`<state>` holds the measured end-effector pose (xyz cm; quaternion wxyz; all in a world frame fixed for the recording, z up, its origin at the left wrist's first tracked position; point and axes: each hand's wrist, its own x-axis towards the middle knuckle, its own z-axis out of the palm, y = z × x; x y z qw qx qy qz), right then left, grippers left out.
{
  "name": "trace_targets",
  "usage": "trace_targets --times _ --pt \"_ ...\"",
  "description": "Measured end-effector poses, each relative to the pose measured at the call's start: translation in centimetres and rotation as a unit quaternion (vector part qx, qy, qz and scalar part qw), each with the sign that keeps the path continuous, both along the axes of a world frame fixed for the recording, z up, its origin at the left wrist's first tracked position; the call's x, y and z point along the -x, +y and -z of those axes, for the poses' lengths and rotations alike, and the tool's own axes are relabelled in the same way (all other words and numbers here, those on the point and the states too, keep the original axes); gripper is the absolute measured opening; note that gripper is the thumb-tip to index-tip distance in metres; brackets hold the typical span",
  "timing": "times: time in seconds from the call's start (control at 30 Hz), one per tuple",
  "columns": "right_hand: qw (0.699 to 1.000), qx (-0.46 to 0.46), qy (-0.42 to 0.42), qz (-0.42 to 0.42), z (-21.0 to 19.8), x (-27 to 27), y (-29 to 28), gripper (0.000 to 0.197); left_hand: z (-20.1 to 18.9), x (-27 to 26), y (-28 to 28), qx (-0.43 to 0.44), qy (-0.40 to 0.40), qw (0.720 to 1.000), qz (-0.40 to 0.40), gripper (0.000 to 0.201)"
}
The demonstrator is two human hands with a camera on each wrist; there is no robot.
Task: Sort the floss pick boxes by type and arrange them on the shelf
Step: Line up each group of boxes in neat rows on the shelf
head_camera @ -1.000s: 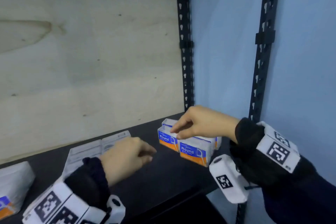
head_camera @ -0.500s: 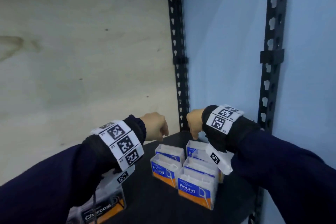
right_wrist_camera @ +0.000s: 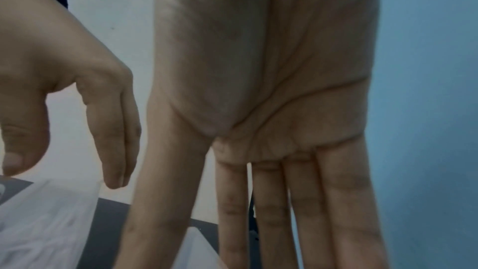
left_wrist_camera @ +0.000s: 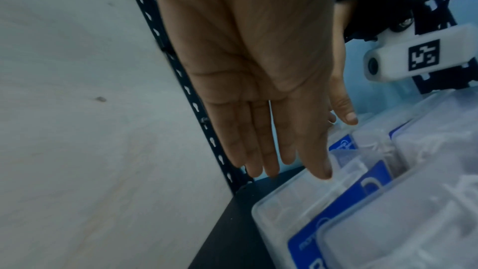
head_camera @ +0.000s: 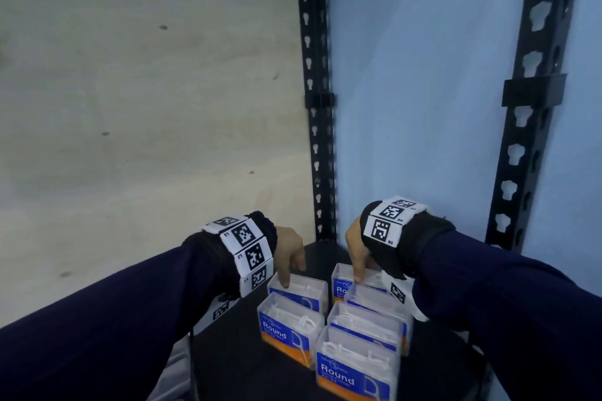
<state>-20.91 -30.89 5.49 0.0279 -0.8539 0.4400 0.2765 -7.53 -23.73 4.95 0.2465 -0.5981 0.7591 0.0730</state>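
Observation:
Several clear floss pick boxes with blue and orange "Round" labels stand in two rows on the black shelf (head_camera: 234,352), in its back right corner. My left hand (head_camera: 290,257) reaches down behind the left row, fingers straight, thumb tip touching the top of the rear left box (head_camera: 298,291). In the left wrist view that hand (left_wrist_camera: 274,146) lies flat with fingers together over the box (left_wrist_camera: 297,197). My right hand (head_camera: 356,254) hangs over the right row, its thumb on the rear right box (head_camera: 342,280). The right wrist view shows the right hand (right_wrist_camera: 279,171) with fingers straight.
A plywood panel (head_camera: 146,107) backs the shelf and a blue wall (head_camera: 423,91) closes its right side. Black perforated uprights stand at the back corner (head_camera: 317,107) and front right (head_camera: 527,107). A pale box edge (head_camera: 176,365) shows under my left forearm.
Both hands have gone from in front of the boxes to behind them and dropped onto the rear boxes. The camera has come closer and now looks down on the rows.

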Motion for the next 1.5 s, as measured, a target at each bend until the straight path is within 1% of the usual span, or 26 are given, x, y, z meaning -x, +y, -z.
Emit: trace_targets --times 0.07,0.13,0.2,0.23,0.27,0.3,0.37,0.4,0.43,0.47,0.53,0.57,0.63,0.67,0.73,0.77,0.8,0.87,0.9,0.93,1.0,1.1,1.27,1.4,1.5 --pt "1.0 -0.01 0.014 -0.01 0.4 -0.5 -0.4 0.039 0.8 -0.5 -0.8 -0.027 0.008 1.0 0.002 0.049" --pt "0.999 -0.02 0.028 -0.018 0.5 -1.0 -0.6 0.026 1.4 -1.0 -1.4 -0.041 0.025 0.999 -0.006 0.045" --pt "0.999 -0.003 -0.006 -0.033 0.8 -1.2 -0.5 0.011 1.8 -1.3 -1.7 -0.041 0.035 0.998 -0.016 0.044" --pt "0.998 0.017 -0.026 -0.053 1.0 -1.0 -0.4 0.016 1.9 -1.4 -1.7 -0.038 0.033 0.999 -0.017 0.043" --pt "0.997 0.027 -0.034 -0.058 0.9 -1.0 -0.4 0.026 2.0 -1.5 -1.6 -0.035 0.028 0.999 -0.017 0.042" --pt "0.997 0.028 -0.042 -0.063 0.9 -1.2 -0.7 0.028 2.0 -1.7 -1.6 -0.032 0.02 0.999 -0.016 0.041" --pt "0.998 -0.001 0.004 -0.064 0.7 -1.9 -0.7 0.01 2.1 -2.2 -1.4 -0.027 0.003 0.999 -0.019 0.04" --pt "0.998 -0.01 0.022 -0.064 1.0 -2.4 -1.0 0.014 2.1 -2.6 -1.3 -0.024 -0.005 0.999 -0.025 0.041" --pt "0.996 0.0 0.042 -0.077 1.2 -2.6 -1.1 0.022 2.0 -2.9 -1.2 -0.024 -0.011 0.999 -0.034 0.041" --pt "0.994 0.017 0.052 -0.091 1.3 -2.8 -1.1 0.024 2.0 -3.3 -1.1 -0.025 -0.016 0.999 -0.044 0.041" --pt "0.992 0.037 0.036 -0.113 1.7 -3.1 -1.2 0.015 1.9 -4.0 -0.9 -0.025 -0.021 0.997 -0.065 0.042" --pt "0.992 0.031 0.026 -0.121 1.8 -3.4 -1.4 0.017 1.9 -4.2 -0.8 -0.025 -0.02 0.997 -0.074 0.042" --pt "0.992 0.013 0.021 -0.126 1.9 -3.9 -1.4 0.033 1.8 -4.5 -0.5 -0.029 -0.019 0.996 -0.087 0.042" --pt "0.992 0.006 0.014 -0.124 1.9 -4.1 -1.5 0.035 1.8 -4.7 -0.4 -0.031 -0.018 0.995 -0.093 0.042" --pt "0.995 0.036 -0.001 -0.095 2.0 -4.3 -1.1 0.033 1.7 -5.0 -0.2 -0.033 -0.008 0.994 -0.105 0.041" --pt "0.994 0.057 0.001 -0.096 2.1 -4.4 -0.9 0.033 1.6 -5.1 -0.1 -0.036 -0.003 0.993 -0.111 0.039" --pt "0.994 0.054 0.005 -0.1 1.9 -4.5 -0.7 0.033 1.6 -5.2 -0.1 -0.039 0.002 0.992 -0.118 0.035" --pt "0.992 0.002 0.023 -0.127 1.7 -5.0 -0.8 0.036 1.7 -5.5 -0.1 -0.046 0.004 0.99 -0.134 0.019" --pt "0.989 -0.015 0.034 -0.143 1.4 -5.2 -0.7 0.039 1.7 -5.6 -0.1 -0.048 0.005 0.989 -0.138 0.021" --pt "0.987 -0.013 0.039 -0.154 1.3 -5.5 -0.4 0.04 1.8 -5.7 -0.1 -0.051 0.006 0.989 -0.141 0.026" --pt "0.983 0.006 0.042 -0.181 1.2 -6.1 0.1 0.04 1.7 -5.6 -0.1 -0.058 0.012 0.988 -0.143 0.028" --pt "0.972 0.025 0.055 -0.225 1.5 -7.3 0.7 0.041 1.7 -5.5 -0.1 -0.059 0.023 0.989 -0.136 0.015" --pt "0.966 0.027 0.054 -0.25 1.8 -8.4 0.9 0.043 1.9 -5.3 0.0 -0.049 0.029 0.989 -0.135 0.017" --pt "0.965 0.029 0.052 -0.256 1.8 -8.3 1.0 0.045 1.9 -5.2 0.4 -0.038 0.052 0.988 -0.142 0.019" --pt "0.967 0.032 0.04 -0.25 1.7 -7.9 1.5 0.045 1.9 -5.4 0.9 -0.023 0.065 0.988 -0.136 0.04"
